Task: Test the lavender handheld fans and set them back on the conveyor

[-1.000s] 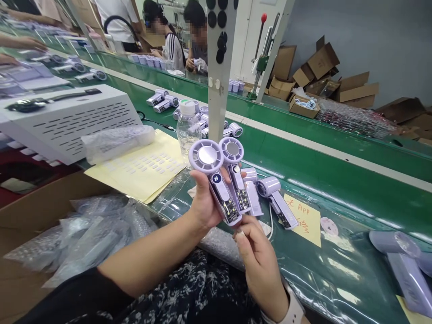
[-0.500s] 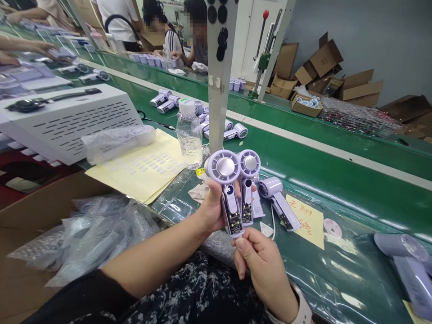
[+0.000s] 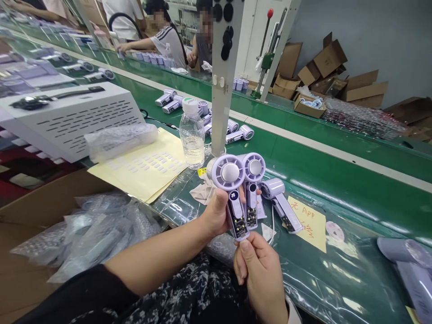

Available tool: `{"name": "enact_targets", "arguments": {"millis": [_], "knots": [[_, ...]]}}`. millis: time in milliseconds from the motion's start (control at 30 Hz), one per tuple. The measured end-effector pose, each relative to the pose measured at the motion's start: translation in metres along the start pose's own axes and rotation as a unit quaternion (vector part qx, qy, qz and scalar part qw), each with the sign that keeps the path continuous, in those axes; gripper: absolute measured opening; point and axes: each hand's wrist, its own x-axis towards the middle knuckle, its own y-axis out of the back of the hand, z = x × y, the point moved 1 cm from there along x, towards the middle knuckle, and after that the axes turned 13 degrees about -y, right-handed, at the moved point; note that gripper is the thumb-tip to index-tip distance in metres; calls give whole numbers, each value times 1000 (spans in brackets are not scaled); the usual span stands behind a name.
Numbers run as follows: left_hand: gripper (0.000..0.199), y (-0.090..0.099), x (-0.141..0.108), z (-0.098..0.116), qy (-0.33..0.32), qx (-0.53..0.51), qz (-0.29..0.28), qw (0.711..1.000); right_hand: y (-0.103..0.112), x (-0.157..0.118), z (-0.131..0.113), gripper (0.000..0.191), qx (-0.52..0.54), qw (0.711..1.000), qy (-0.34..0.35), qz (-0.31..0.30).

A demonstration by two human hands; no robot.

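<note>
Two purple handheld fans are held up side by side over the bench. My left hand point(image 3: 217, 211) is wrapped round the handle of the nearer fan point(image 3: 230, 173), and its fingertips show behind, at the second fan point(image 3: 254, 167). Both handles have open fronts with bare circuit boards; the nearer one's display reads 20. My right hand point(image 3: 261, 270) pinches the bottom end of the nearer fan's handle. Just right of them, another purple fan point(image 3: 285, 207) lies on the bench, partly over a yellow note point(image 3: 315, 222) with red handwriting.
A water bottle point(image 3: 191, 139) stands by a metal post point(image 3: 222, 90). Yellow sheets with small labels point(image 3: 148, 180) and a white vented box point(image 3: 91, 117) lie left. A carton of bubble bags point(image 3: 97, 234) sits below. Other people work across the green belt point(image 3: 303, 157).
The view has shifted slightly, and both fans now appear a little lower and further right, still in my hands. Across the belt, a person has stretched an arm out to the left.
</note>
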Motion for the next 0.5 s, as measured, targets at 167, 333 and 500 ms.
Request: {"name": "enact_targets", "arguments": {"millis": [167,333,500], "knots": [[70,4,-6,-3,0,-6,-11,1000,-1,-1,7,59,1,1000,-3,-3],[72,1,-4,-1,-10,-7,5,1000,5,2,2,54,-34,999,23,-18],[74,-3,3,9,2,-24,12,1000,13,3,-6,45,-134,988,66,-31]]}}
